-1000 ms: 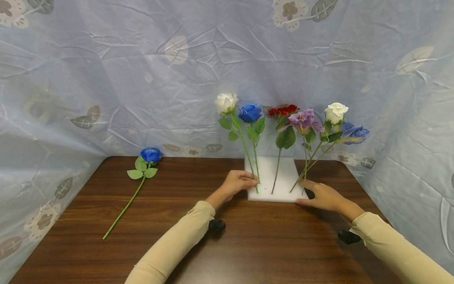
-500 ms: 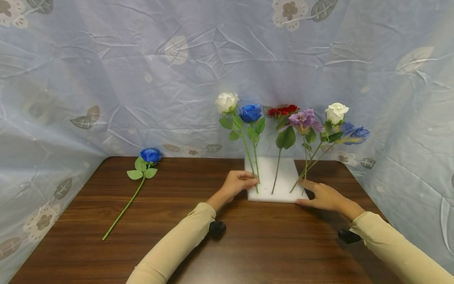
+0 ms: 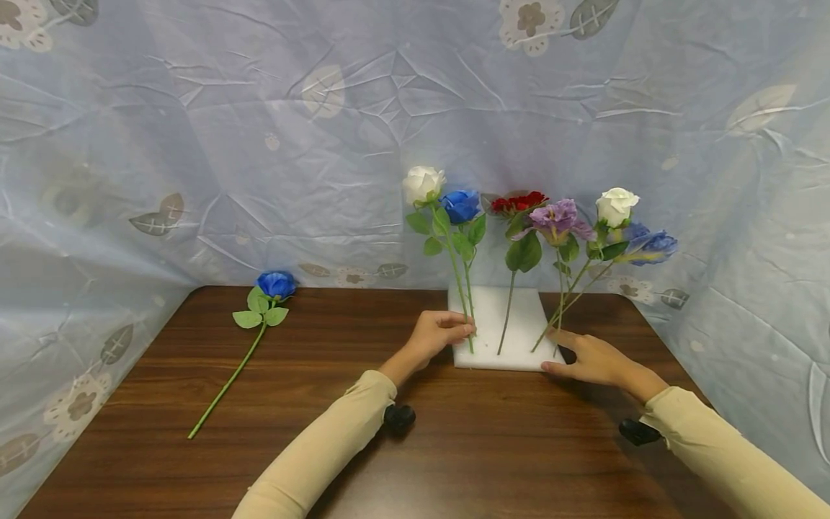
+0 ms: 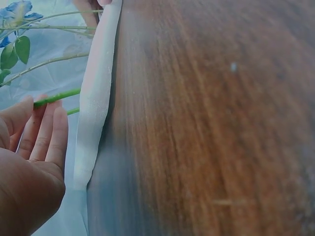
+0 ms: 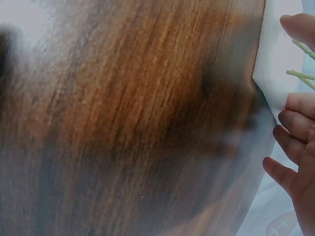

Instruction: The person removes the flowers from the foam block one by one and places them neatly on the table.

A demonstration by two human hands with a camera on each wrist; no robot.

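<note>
In the head view, my left hand pinches the green stem of a white rose low down, just above a white foam block. The left wrist view shows thumb and fingertips at that green stem, whose lower end meets the foam. My right hand rests against the block's right front corner, thumb at the front and fingers along the side. A blue rose, a red flower, a purple flower, another white rose and a pale blue flower stand in the foam.
A second blue rose lies on the left of the brown wooden table. Behind the table hangs a pale blue patterned cloth, which also runs along both sides.
The white rose in my left hand has swung slightly right, its bloom nearer the standing blue rose. My left hand has shifted a touch right; my right hand keeps its place.
</note>
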